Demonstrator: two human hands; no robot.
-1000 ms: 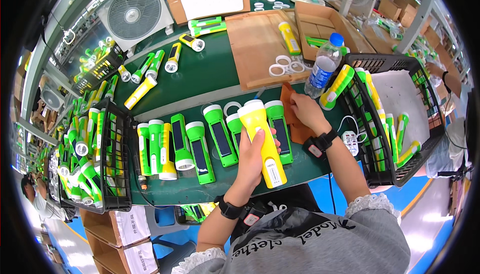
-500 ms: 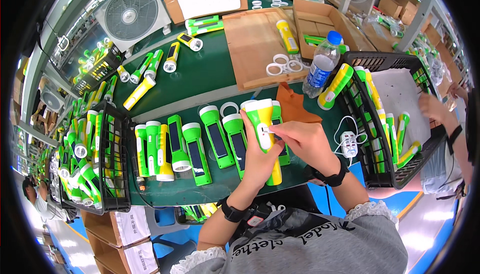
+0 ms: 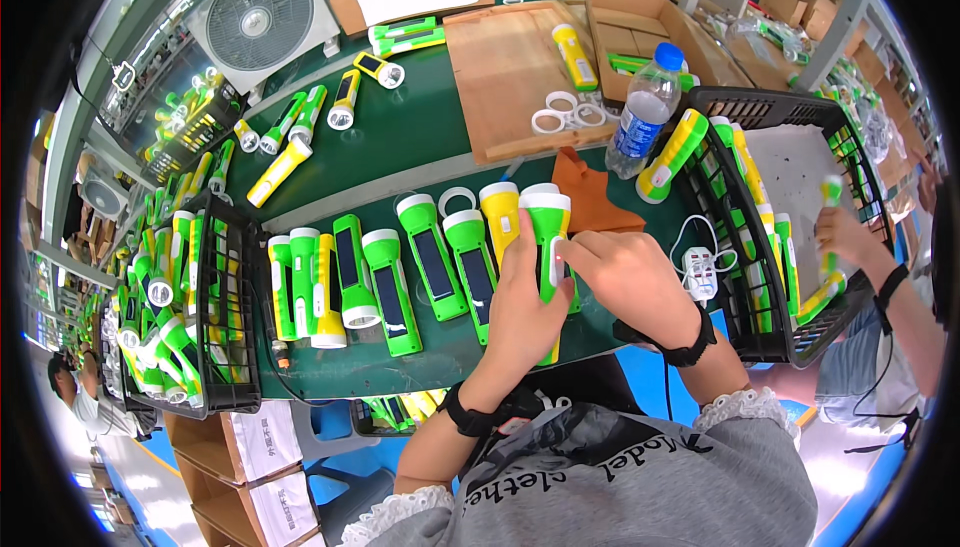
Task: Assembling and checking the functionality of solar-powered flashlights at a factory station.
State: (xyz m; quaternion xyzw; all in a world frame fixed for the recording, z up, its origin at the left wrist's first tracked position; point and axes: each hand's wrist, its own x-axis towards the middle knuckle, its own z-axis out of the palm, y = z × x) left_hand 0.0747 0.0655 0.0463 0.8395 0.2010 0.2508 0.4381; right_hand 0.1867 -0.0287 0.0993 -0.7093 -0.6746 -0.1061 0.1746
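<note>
My left hand (image 3: 522,312) is wrapped round the body of a green-and-yellow flashlight (image 3: 545,219) with a white head, held over the row at the bench's front. My right hand (image 3: 625,272) is closed, its fingertips at the white switch panel on that flashlight, where a small red glow shows. Whatever those fingers may pinch is hidden. Just left of it stands a yellow flashlight (image 3: 499,209), partly behind my left fingers. Further left lie several more, among them a green flashlight with a dark solar panel (image 3: 431,247).
Black crates of flashlights flank me: a left crate (image 3: 228,322) and a right crate (image 3: 752,347). A water bottle (image 3: 645,112), brown cloth (image 3: 590,195) and white charger (image 3: 700,272) lie toward the right. Another person's hand (image 3: 845,235) holds a flashlight over the right crate.
The yellow flashlight has left my hands and is in the row. My left hand now holds a green-and-yellow one, with my right fingers at its switch panel. The other person's hand now has a flashlight.
</note>
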